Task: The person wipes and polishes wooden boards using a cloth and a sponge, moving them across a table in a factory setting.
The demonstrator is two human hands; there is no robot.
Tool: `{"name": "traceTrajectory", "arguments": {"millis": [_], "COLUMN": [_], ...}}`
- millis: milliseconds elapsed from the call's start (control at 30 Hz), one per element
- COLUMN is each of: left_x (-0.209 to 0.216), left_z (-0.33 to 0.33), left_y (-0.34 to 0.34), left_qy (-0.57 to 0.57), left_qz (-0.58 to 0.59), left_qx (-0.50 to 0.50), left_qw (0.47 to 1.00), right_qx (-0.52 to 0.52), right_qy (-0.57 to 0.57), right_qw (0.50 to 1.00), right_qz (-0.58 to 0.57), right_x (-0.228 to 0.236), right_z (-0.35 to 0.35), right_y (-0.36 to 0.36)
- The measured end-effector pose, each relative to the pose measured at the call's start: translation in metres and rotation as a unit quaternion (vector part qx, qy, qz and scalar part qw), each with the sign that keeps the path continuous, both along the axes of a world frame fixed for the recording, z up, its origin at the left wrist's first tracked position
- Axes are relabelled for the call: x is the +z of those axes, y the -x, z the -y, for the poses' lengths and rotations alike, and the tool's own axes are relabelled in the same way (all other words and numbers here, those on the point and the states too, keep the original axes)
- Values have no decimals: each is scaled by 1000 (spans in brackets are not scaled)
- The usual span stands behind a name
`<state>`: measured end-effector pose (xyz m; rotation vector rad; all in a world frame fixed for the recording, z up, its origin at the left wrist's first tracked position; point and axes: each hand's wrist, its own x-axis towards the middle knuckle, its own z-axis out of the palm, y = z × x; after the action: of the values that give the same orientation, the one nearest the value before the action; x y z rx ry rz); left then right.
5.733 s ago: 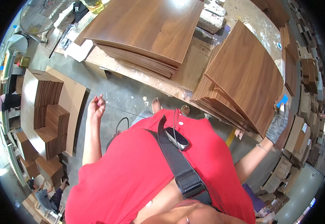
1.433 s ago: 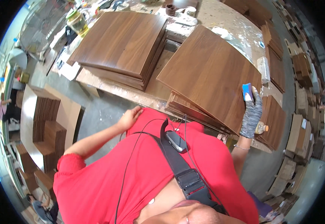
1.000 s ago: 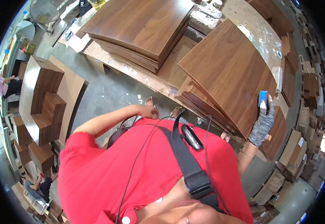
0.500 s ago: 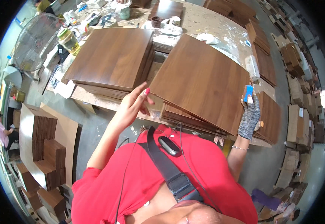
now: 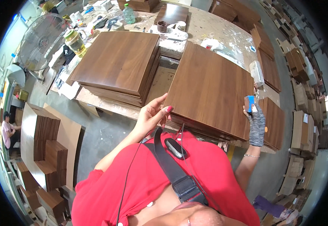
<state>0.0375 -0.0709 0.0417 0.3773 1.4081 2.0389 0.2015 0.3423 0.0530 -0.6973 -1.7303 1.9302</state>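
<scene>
Now my left hand [image 5: 153, 114] curls by a corner of the brown board [image 5: 211, 90] to its right; I can't tell if it pinches. Across the board, my right hand [image 5: 256, 122] holds a blue block [image 5: 251, 102]. I think I'm straightening the board, which needs gentle nudges.

One blue block [image 5: 251, 102], one fan [image 5: 42, 42], one green bottle [image 5: 129, 15] show.

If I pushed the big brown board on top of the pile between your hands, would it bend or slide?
The board is probably stiff, since it lies flat and shows no sag. It might slide, because its top looks smooth and it rests on a pile of similar flat boards. It seems unlikely to roll, being flat with distinct corners.
</scene>
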Motion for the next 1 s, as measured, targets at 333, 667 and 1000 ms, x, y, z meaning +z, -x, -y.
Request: {"name": "traceTrajectory", "arguments": {"millis": [333,667,1000], "left_x": [-6,-4,17], "left_z": [9,30,11], "left_y": [11,45,80], "left_qy": [18,55,68], "left_qz": [-39,-96,-517], "left_qx": [-16,-119,-162], "left_qw": [999,987,838], "right_qx": [187,140,34], "right_qy": [-97,-125,-514], "right_qw": [967,982,857], "right_qz": [142,27,-15], "right_x": [56,43,28], "right_z": [121,223,277], "right_y": [67,60,75]}}
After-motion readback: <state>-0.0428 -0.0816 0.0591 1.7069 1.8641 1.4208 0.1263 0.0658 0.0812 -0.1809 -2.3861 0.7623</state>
